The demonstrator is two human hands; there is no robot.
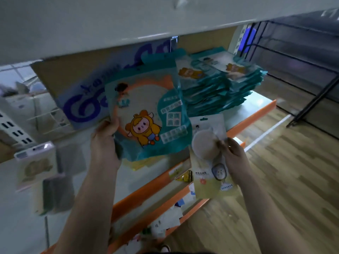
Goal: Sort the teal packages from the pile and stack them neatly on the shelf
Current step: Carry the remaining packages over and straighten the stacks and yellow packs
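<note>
Left hand (105,142) grips a teal package (146,110) by its lower-left edge, thumb on the front and fingers behind. Package is held up off the shelf, front to camera, top leaning toward 1 o'clock. Print shows a cartoon figure in a yellow hood.

Right hand (234,153) pinches a pale green package (211,173) at its right edge, beside the round beige pad seen through its window. It sits at 4 o'clock of the teal one, their edges overlapping in view.

Stack of teal packages (220,88) lies flat on the shelf (255,116) at 2 o'clock of the held package, many layers, edges a bit uneven. Shelf has an orange front lip.

Cardboard box (78,92) with blue lettering stands at 9 o'clock, behind the held package. Yellow pack (138,165) peeks out under it at 6 o'clock.

Lower shelf (190,208), also orange-lipped, holds small mixed packs, too blurred to tell. Hanging pack (34,162) at far 8 o'clock, blurred. Wood floor (284,180) at 4 o'clock, black wire rack (302,57) at 2 o'clock.
</note>
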